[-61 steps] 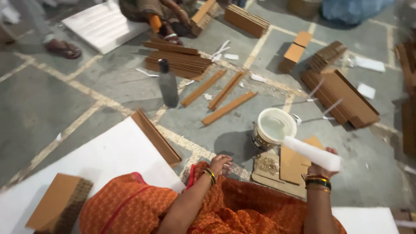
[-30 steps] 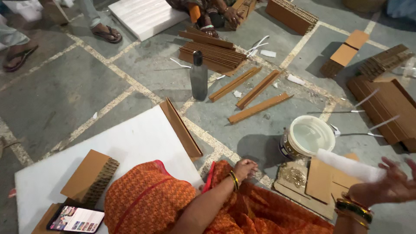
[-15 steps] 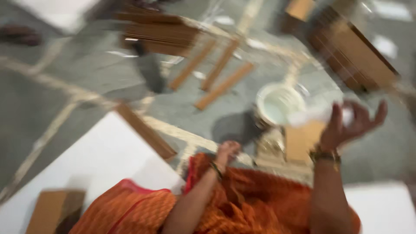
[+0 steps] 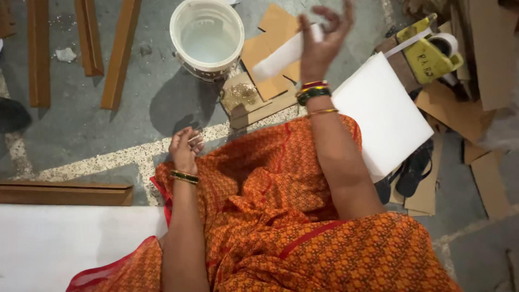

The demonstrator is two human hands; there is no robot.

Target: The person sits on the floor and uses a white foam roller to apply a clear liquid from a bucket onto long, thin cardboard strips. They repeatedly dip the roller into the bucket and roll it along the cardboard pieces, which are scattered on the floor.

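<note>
In the head view the camera has swung down from the wider floor seen a second ago. The right hand (image 4: pixel 320 40), upper centre, fingers spread, loosely pinches a white strip (image 4: pixel 284 54) beside the white bucket (image 4: pixel 207 37). The left hand (image 4: pixel 185 148) rests half-curled on the orange cloth (image 4: pixel 270 189), apparently empty.

Orange cloth (image 4: pixel 281 216) with a fine dark print and red trim. White bucket (image 4: pixel 206 35), white foam sheet (image 4: pixel 381 116), brown strips (image 4: pixel 121 51) far left, yellow tape dispenser (image 4: pixel 427 54) far right, possibly worn. Grey floor (image 4: pixel 97 124).
</note>
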